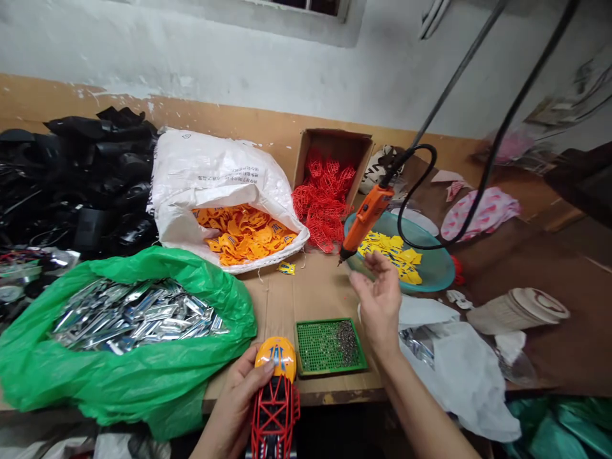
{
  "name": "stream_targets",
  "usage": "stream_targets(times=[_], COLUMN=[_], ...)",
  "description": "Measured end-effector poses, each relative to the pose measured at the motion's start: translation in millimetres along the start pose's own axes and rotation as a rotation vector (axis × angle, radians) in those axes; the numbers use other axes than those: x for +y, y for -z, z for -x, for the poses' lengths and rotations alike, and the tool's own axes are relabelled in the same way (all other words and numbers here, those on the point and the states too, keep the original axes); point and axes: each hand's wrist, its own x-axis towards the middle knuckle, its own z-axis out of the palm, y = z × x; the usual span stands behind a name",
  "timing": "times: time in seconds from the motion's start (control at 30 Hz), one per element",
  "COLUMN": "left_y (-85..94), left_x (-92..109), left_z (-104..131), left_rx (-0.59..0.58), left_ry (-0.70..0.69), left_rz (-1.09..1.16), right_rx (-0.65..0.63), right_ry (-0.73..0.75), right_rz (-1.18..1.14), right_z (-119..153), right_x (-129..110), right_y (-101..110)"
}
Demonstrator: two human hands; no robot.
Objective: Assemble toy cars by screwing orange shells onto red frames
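My left hand (243,389) is closed around a toy car (275,408) with an orange hood and a red lattice frame, held at the table's front edge. Its thumb lies on the orange hood. My right hand (380,299) is raised with fingers apart and nothing in it, just below and right of an orange electric screwdriver (366,220). The screwdriver hangs tip down from a cable, apart from the hand as far as I can see. Below and left of that hand lies a green mesh tray (310,347) with small screws (347,344) heaped at its right.
A white sack (205,159) holds orange hoods; a green bag (191,274) holds shiny silver parts. Red frames (325,204) spill from a cardboard box. Yellow pieces lie in a teal basin (437,271). Black parts (95,185) pile up at left. A lidded cup (516,309) stands right.
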Motion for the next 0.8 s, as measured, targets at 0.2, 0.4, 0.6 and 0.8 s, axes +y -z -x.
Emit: stream_targets(times=[0.2, 0.4, 0.6, 0.8], left_y=[-3.9, -1.1, -0.6, -1.6], left_x=[-4, -2, -1, -3], left_z=[-6, -8, -17, -26], left_rx=[-0.033, -0.025, -0.052, -0.067], left_ry=[-0.012, -0.015, -0.049, -0.063], left_rz=[-0.033, -0.077, -0.134, -0.165], right_rx=[-0.092, -0.271, -0.297, -0.257], right_ry=[0.106, 0.018, -0.175, -0.186], right_rz=[-0.049, -0.057, -0.307, -0.407], right_z=[-81, -59, 6, 27], right_x=[8, -8, -22, -8], right_y=[-35, -25, -3, -6])
